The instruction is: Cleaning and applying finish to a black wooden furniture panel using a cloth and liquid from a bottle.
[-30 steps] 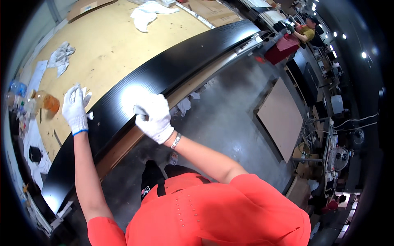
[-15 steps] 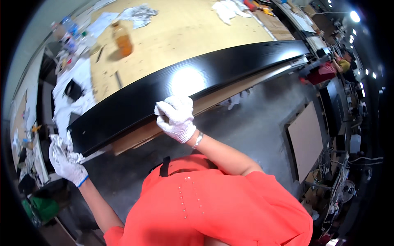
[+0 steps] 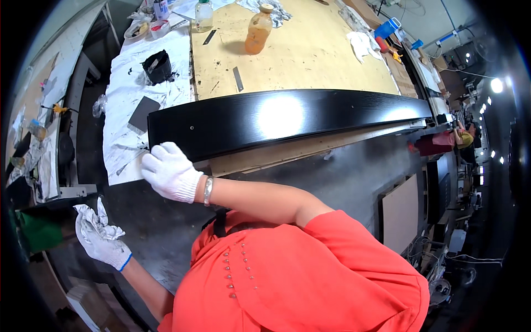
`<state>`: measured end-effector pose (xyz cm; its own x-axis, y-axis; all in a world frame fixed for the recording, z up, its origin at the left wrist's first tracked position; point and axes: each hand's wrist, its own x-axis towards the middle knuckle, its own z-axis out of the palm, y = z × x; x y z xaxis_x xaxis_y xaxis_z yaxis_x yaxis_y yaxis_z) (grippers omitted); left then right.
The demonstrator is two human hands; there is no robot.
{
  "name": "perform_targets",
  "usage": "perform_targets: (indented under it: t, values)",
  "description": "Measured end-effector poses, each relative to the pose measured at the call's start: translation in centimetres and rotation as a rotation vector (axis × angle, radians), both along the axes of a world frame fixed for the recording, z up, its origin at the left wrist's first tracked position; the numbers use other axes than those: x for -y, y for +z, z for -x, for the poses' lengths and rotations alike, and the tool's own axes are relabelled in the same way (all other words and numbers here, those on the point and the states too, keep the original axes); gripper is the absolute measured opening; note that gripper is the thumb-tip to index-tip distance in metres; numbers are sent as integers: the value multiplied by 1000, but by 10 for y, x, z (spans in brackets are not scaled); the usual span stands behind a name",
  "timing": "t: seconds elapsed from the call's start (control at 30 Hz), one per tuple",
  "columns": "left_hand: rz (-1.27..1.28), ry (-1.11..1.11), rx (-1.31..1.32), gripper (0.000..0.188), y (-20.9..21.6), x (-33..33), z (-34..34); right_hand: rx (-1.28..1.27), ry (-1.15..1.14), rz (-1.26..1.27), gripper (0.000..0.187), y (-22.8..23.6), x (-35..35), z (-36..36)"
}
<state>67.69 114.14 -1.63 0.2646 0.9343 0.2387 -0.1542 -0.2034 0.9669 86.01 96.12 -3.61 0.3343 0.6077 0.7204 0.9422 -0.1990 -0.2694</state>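
A long glossy black panel lies along the near edge of the worktable, with a small round hole close to its left end. At that left end, my right hand, in a white knitted glove, rests against the near corner. Its fingers are curled together, and what they hold, if anything, is hidden. Lower left, away from the panel, my left hand wears another white glove. Its fingers are closed on a crumpled white cloth with grey smudges.
The worktable carries a bottle of orange liquid, a black pot, a dark flat square and a white rag. Brown boards show under the panel. A large board leans at right. Another person stands far right.
My right hand has moved left along the panel's near edge to its left corner. My left hand, still with the cloth, has dropped away from the panel's end. The view has shifted.
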Motion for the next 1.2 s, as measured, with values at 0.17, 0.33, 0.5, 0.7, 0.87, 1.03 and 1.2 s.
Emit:
perform_targets:
  t: [0.17,0.33,0.5,0.7,0.87,1.03,1.2]
  values:
    - [112,-92,-26,34,-12,5,-9,-75,-96,17,22,3,60,-8]
    - [195,-390,-249,32,-14,27,-44,-412,-386,-61,12,29,188,-47]
    - [600,-910,319,59,29,95,-118,-1050,-444,-565,6,42,254,-106]
    - [-1030,-699,-441,46,9,203,-180,-1091,-377,-528,14,21,283,-139]
    - [-782,-486,-586,31,-40,73,-129,-1280,-202,-665,8,24,299,-136]
    - [143,-26,-22,43,-11,82,-105,-1284,-118,-637,7,19,306,-139]
    - [227,-442,-3,42,29,65,-73,-1309,-36,-526,6,19,313,-145]
